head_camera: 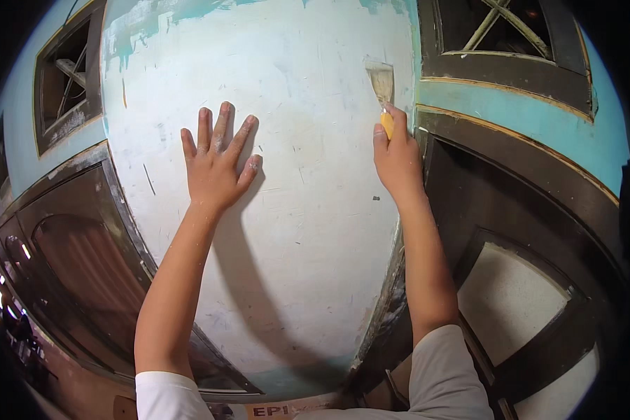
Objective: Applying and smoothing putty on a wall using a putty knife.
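My left hand (213,168) lies against the white-coated wall (304,210), palm to the surface and fingers spread, with pale dust on the fingers. Higher up at the right, my right hand (398,152) grips a putty knife (382,84) by its yellow handle. The knife's broad metal blade points up and meets the wall near the right edge of the white area. Small dark nicks and scratches mark the white coat, and turquoise paint shows along its top and bottom.
Dark wooden doors stand on the left (84,236) and right (504,205) of the wall section. Above them are openings with crossed bars (504,21) and turquoise wall. A printed item (270,411) lies low in front of me.
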{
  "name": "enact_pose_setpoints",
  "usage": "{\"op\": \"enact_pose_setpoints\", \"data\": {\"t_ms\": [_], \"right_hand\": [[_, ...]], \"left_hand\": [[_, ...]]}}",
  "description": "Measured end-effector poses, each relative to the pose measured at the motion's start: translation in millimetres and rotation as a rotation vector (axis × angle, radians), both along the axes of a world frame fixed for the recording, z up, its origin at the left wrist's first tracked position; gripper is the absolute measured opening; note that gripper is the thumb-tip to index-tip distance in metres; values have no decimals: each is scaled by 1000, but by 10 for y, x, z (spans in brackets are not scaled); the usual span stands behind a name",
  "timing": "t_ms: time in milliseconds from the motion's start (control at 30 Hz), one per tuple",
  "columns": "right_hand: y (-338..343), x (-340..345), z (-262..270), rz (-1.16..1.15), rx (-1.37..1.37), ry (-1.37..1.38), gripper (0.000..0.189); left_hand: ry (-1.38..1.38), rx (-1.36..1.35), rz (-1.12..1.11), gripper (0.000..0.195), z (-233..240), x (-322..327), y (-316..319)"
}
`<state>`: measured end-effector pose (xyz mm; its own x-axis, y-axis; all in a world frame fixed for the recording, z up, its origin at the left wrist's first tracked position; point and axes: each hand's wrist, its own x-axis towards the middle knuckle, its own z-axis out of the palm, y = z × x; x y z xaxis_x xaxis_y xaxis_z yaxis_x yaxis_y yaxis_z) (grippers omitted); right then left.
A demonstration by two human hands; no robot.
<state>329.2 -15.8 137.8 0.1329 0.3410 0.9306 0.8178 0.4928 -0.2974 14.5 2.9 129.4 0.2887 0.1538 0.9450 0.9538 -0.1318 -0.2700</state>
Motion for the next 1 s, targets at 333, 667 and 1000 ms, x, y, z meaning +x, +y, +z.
{"op": "enact_pose_setpoints", "data": {"t_ms": [333, 667, 1000], "right_hand": [[-86, 53, 37, -66, 64, -42, 35], [-152, 179, -134, -95, -108, 12, 37], [-20, 197, 323, -122, 58, -84, 35]], "left_hand": [[-5, -5, 9, 64, 6, -14, -30], [-17, -8, 22, 64, -16, -30, -17], [-13, 10, -4, 64, 1, -16, -23]]}}
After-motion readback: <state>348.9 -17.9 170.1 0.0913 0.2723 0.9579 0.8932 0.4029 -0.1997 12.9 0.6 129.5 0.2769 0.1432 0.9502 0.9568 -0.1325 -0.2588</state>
